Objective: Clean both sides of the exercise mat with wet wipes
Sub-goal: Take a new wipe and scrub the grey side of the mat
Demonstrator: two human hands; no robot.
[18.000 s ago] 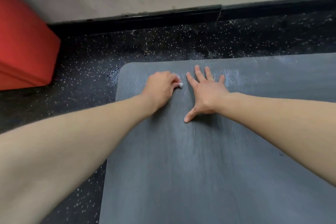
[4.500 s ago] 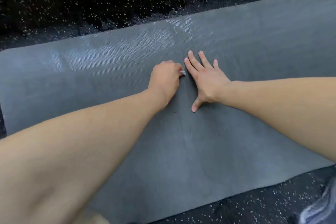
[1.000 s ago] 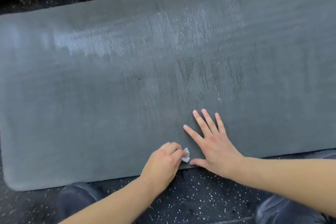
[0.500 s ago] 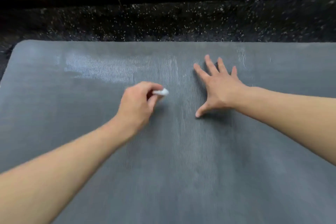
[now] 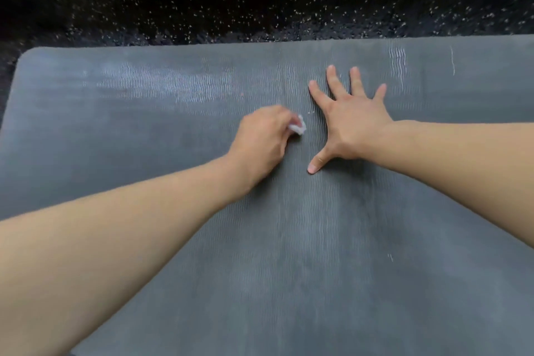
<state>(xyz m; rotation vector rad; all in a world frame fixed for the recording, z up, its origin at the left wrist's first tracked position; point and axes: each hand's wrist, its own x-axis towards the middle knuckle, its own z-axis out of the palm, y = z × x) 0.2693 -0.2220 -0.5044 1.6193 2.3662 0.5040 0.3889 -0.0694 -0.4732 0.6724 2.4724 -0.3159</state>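
We found the exercise mat (image 5: pixel 289 254) flat on the speckled floor (image 5: pixel 260 6), the left hand (image 5: pixel 264 139) clenched around a balled wet wipe (image 5: pixel 297 127) at centre, the right hand (image 5: pixel 354 124) splayed flat just beside it at 3 o'clock. We judged the small wad liable to leave unwiped bands toward 9 o'clock, and the mat to creep if the bracing palm lifted.
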